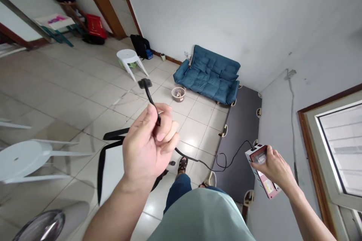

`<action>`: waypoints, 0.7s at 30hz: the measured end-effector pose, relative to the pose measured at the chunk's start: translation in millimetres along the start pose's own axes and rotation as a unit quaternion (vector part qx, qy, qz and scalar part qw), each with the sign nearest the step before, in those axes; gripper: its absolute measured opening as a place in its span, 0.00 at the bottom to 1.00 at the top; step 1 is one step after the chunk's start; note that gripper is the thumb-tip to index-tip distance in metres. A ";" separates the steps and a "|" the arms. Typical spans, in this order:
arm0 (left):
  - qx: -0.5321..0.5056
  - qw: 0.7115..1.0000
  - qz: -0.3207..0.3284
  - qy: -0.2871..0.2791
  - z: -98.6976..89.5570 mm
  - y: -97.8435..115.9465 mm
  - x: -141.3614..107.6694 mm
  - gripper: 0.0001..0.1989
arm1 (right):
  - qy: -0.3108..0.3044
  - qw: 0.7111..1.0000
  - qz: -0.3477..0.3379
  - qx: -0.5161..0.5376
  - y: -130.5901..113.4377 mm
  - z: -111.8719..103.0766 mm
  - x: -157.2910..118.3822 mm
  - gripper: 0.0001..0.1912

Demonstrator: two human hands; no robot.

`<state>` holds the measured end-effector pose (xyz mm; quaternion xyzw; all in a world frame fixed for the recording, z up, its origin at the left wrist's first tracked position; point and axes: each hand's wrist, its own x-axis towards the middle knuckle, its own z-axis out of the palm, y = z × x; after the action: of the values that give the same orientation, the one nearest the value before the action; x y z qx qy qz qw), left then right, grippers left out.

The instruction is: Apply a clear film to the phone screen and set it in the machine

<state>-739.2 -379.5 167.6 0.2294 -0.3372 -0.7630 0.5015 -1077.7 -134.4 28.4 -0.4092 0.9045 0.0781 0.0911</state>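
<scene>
My left hand, raised near the middle of the view, pinches a black power cable between thumb and fingers. Its plug sticks up above the grip, blurred, so the pins cannot be made out. From below this hand the cable runs right, makes a loop and enters the end of a boxy white and reddish-pink device. At the right, my right hand grips that device, thumb on one side and fingers over the top. Labels show on its face; its exact kind is unclear.
A blue sofa stands against the wall, a small basket before it. White stools stand on the tiled floor. A dark grey panel lies along the right wall, near a window. A black-edged white object is below my left hand.
</scene>
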 end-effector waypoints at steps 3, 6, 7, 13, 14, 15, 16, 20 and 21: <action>0.044 0.998 0.030 0.017 -39.0 19.3 43.5 0.13 | -0.014 1.000 -0.008 -0.001 -49.7 -5.0 46.8 0.32; 0.145 0.986 0.077 0.033 -76.2 23.0 93.2 0.14 | -0.028 0.999 -0.026 -0.005 -91.9 -9.9 97.3 0.31; 0.204 0.973 0.100 0.036 -87.2 20.7 113.3 0.14 | -0.032 0.999 -0.029 -0.009 -103.3 -9.9 115.0 0.32; 0.552 0.828 0.095 0.001 -132.4 -25.5 286.1 0.16 | -0.062 0.998 -0.023 0.001 -148.3 17.2 236.1 0.38; 0.549 0.833 0.063 -0.004 -137.7 -38.5 319.6 0.17 | -0.071 0.997 -0.020 0.007 -153.8 25.3 259.5 0.39; 0.549 0.835 0.047 -0.004 -142.8 -52.8 352.4 0.17 | -0.082 0.996 -0.016 0.013 -159.2 34.1 283.9 0.40; 0.550 0.834 0.038 -0.001 -147.8 -67.9 383.7 0.17 | -0.094 0.995 -0.013 0.017 -164.6 43.2 309.5 0.41; 0.553 0.833 0.006 -0.007 -164.9 -136.7 487.7 0.17 | -0.144 0.989 0.007 0.025 -184.6 80.6 421.5 0.33; 0.554 0.832 0.000 -0.013 -168.1 -156.3 508.5 0.17 | -0.154 0.988 0.014 0.025 -188.9 90.1 450.9 0.30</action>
<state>-918.1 -852.9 -67.0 0.4591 -0.7099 -0.4510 0.2861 -1218.6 -565.7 -174.7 -0.3775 0.8868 0.1189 0.2387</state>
